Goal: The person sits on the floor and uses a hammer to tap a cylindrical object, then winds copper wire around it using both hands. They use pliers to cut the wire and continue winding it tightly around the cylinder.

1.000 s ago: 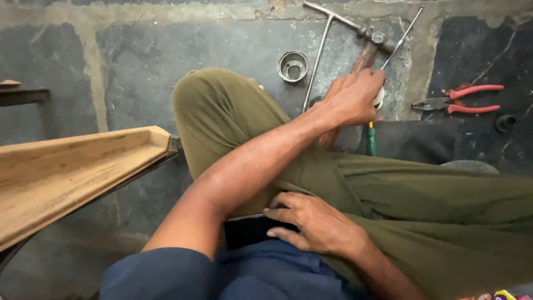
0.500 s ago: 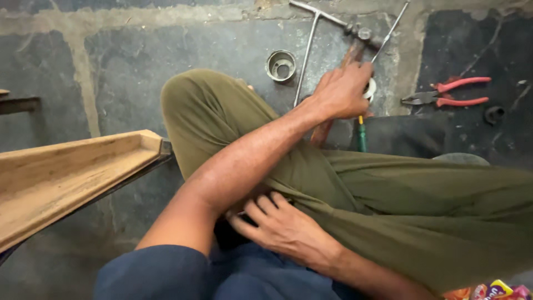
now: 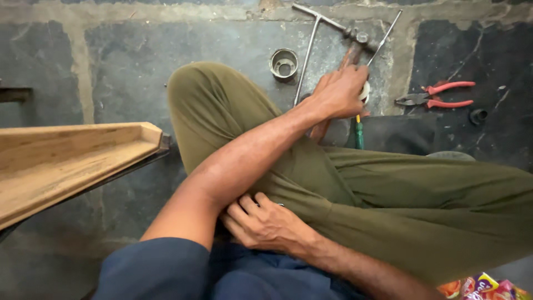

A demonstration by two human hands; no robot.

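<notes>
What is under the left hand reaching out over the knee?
Under the left hand a white roll-like object shows at its edge, with a green-handled tool just below. The rest of the white object is covered by the hand, so its kind is unclear.

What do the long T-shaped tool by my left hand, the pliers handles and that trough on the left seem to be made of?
T-shaped tool: bare metal, probably steel; thin grey rods with a dull sheen. Pliers: dark metal jaws, handles in smooth red sleeves, likely plastic or rubber. Trough: wood, pale and unpainted, with visible grain. The left hand reaches beside the tool.
</notes>
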